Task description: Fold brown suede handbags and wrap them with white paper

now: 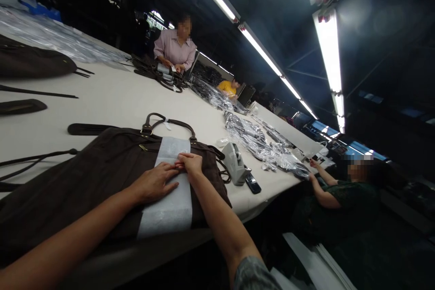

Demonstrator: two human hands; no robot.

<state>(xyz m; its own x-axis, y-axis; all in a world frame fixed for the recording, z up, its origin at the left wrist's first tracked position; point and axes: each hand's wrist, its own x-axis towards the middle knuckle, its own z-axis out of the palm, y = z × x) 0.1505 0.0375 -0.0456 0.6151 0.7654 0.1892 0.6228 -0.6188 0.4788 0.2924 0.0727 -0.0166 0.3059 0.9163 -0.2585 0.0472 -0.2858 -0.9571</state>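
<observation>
Head: bag (105,167) on table (105,99); tube lights (328,52)

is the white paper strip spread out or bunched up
Spread out: the white paper strip lies wide and mostly flat across the dark brown fabric handbag.

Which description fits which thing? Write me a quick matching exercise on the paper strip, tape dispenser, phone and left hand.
1. paper strip
2. tape dispenser
3. phone
4. left hand

A. small and dark, beside the tape dispenser
B. palm down on the paper strip
C. grey, between bag and phone
D. pale, lying across the bag

Pairs: 1-D, 2-C, 3-A, 4-B
</observation>
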